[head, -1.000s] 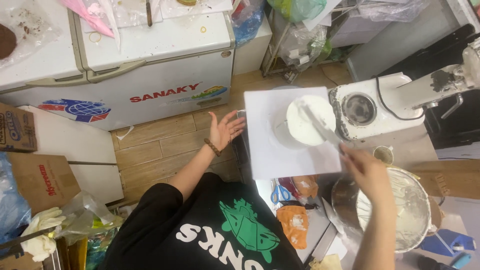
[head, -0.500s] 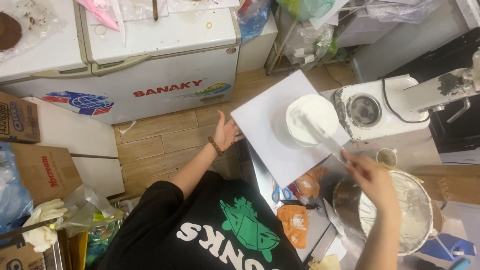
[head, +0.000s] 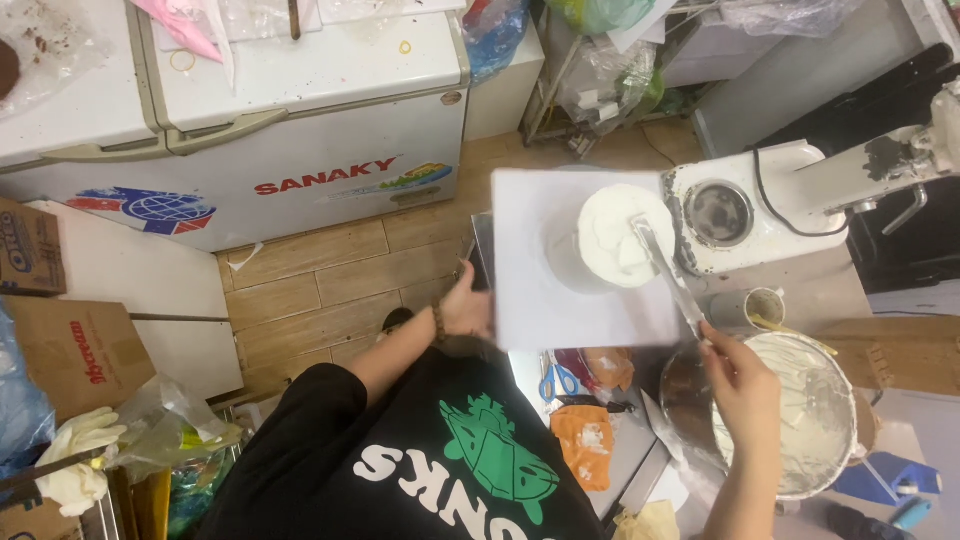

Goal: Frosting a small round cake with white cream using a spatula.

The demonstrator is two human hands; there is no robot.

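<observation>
While a white square board [head: 560, 290] is gripped at its left edge by the left hand [head: 466, 308], fingers curled around it, a round white-frosted cake [head: 615, 236] is carried on it at the upper centre of the frame. A long metal spatula [head: 668, 275] is pinched in the right hand [head: 742, 385], its blade laid on the cake's top. Just below the right hand, a cream-filled metal bowl [head: 810, 420] is seen, with a white mixer [head: 745, 205] at the upper right.
</observation>
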